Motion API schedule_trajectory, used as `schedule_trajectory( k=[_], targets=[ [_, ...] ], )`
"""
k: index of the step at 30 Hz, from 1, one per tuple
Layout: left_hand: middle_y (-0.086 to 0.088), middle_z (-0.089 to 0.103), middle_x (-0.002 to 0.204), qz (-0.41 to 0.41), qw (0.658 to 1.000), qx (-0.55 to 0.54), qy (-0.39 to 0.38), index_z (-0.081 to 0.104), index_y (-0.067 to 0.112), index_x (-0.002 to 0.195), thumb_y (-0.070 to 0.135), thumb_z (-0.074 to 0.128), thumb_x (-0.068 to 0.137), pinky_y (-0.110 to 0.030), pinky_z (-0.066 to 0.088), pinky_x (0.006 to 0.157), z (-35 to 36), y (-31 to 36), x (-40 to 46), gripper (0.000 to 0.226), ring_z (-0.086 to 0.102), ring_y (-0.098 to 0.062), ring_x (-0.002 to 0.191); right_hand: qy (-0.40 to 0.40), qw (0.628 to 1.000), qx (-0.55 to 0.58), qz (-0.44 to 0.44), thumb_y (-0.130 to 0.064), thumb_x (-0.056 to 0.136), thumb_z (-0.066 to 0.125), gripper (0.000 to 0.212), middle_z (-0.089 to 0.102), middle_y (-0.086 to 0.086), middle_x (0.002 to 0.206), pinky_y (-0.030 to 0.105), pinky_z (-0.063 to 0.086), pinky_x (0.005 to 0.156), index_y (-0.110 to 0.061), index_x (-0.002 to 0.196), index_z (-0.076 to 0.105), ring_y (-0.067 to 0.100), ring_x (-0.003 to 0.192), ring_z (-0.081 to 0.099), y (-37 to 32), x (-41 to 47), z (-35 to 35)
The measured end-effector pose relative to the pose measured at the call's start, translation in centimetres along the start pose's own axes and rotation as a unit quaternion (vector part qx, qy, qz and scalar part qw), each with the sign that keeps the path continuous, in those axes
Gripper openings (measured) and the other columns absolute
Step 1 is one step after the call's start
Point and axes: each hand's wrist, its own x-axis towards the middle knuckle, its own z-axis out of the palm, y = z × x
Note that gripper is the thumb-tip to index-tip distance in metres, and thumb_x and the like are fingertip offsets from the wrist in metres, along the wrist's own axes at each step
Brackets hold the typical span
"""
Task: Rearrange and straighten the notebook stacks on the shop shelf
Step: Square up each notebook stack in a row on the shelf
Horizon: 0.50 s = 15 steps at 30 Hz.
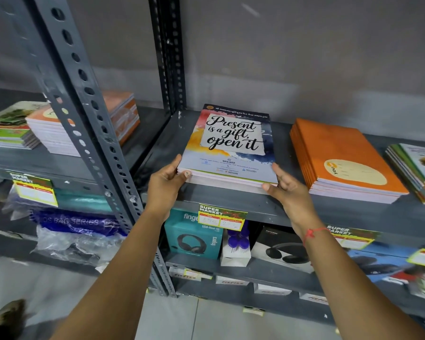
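A stack of notebooks (231, 148) with a colourful "Present is a gift, open it" cover lies on the grey shelf (231, 204), near its front edge. My left hand (166, 181) grips the stack's near left corner, thumb on top. My right hand (284, 185) holds the near right corner, its fingers against the edge. To the right lies an orange notebook stack (346, 158), then a green-edged stack (417, 173) at the frame's right edge. The left shelf bay holds a white-edged stack (52, 133), a green-covered stack (9, 128) and an orange stack (124, 114).
A slotted steel upright (93, 133) separates the two shelf bays. Price tags (222, 217) hang on the shelf front. Below sit headphone boxes (194, 234), plastic-wrapped bags (71, 227) and small boxes. The wall is right behind the shelf.
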Motion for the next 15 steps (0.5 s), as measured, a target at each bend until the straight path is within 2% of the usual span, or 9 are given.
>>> schedule_trajectory(
  k=[2, 4, 6, 9, 10, 13, 15],
  targets=[
    [-0.014, 0.054, 0.135, -0.002, 1.0, -0.004, 0.005, 0.038, 0.001, 0.139, -0.006, 0.053, 0.089, 0.004, 0.047, 0.063, 0.07, -0.03, 0.03, 0.053, 0.051, -0.011, 0.109, -0.003, 1.0, 0.01, -0.002, 0.005, 0.083, 0.059, 0.067, 0.041, -0.011, 0.14, -0.006, 0.043, 0.065, -0.009, 0.143, 0.034, -0.003, 0.114, 0.041, -0.07, -0.13, -0.03],
    [-0.013, 0.054, 0.134, 0.0, 1.0, 0.001, 0.004, 0.037, 0.003, 0.139, -0.005, 0.053, 0.089, 0.004, 0.047, 0.064, 0.0, -0.02, 0.11, 0.054, 0.051, -0.012, 0.11, -0.002, 1.0, 0.016, -0.003, 0.008, 0.082, 0.059, 0.069, 0.043, -0.02, 0.124, -0.005, 0.044, 0.064, -0.009, 0.143, 0.033, -0.004, 0.11, 0.044, -0.16, -0.26, 0.06],
    [-0.009, 0.055, 0.133, 0.002, 1.0, 0.005, -0.003, 0.037, 0.005, 0.14, -0.005, 0.054, 0.088, 0.003, 0.047, 0.068, -0.04, -0.03, 0.22, 0.056, 0.053, -0.011, 0.109, 0.006, 1.0, 0.015, -0.002, 0.008, 0.082, 0.06, 0.068, 0.044, -0.019, 0.118, -0.005, 0.044, 0.064, -0.009, 0.142, 0.034, -0.004, 0.107, 0.045, -0.07, -0.22, 0.06],
    [0.005, 0.063, 0.113, 0.005, 1.0, 0.001, 0.002, 0.039, 0.005, 0.139, -0.005, 0.055, 0.088, 0.004, 0.046, 0.062, 0.04, -0.02, 0.31, 0.054, 0.057, 0.003, 0.085, 0.016, 1.0, 0.016, 0.003, 0.006, 0.081, 0.061, 0.067, 0.048, -0.012, 0.123, -0.005, 0.045, 0.066, -0.008, 0.141, 0.036, 0.0, 0.111, 0.046, 0.19, -0.02, 0.0],
    [0.008, 0.061, 0.112, 0.007, 1.0, 0.0, 0.007, 0.04, 0.004, 0.138, -0.005, 0.055, 0.088, 0.004, 0.045, 0.06, 0.06, -0.02, 0.36, 0.054, 0.056, 0.007, 0.081, 0.017, 1.0, 0.017, 0.004, 0.006, 0.081, 0.061, 0.066, 0.049, -0.009, 0.128, -0.005, 0.045, 0.066, -0.008, 0.141, 0.037, 0.001, 0.112, 0.046, 0.21, 0.04, 0.0],
    [0.004, 0.056, 0.121, 0.007, 1.0, 0.0, 0.017, 0.042, 0.004, 0.137, -0.004, 0.056, 0.087, 0.004, 0.047, 0.066, 0.13, 0.08, 0.49, 0.052, 0.055, -0.001, 0.09, 0.026, 0.999, 0.018, 0.005, 0.006, 0.081, 0.062, 0.065, 0.049, 0.003, 0.14, -0.005, 0.045, 0.065, -0.007, 0.14, 0.038, 0.002, 0.113, 0.047, 0.33, 0.28, 0.09],
    [0.005, 0.06, 0.112, 0.004, 1.0, -0.001, 0.028, 0.044, 0.004, 0.136, -0.004, 0.057, 0.087, 0.003, 0.048, 0.067, 0.23, 0.05, 0.56, 0.051, 0.054, 0.0, 0.08, 0.034, 0.999, 0.022, 0.001, 0.006, 0.081, 0.061, 0.063, 0.049, 0.005, 0.141, -0.005, 0.045, 0.066, -0.006, 0.139, 0.039, 0.003, 0.113, 0.048, 0.38, 0.4, 0.17]
  ],
)
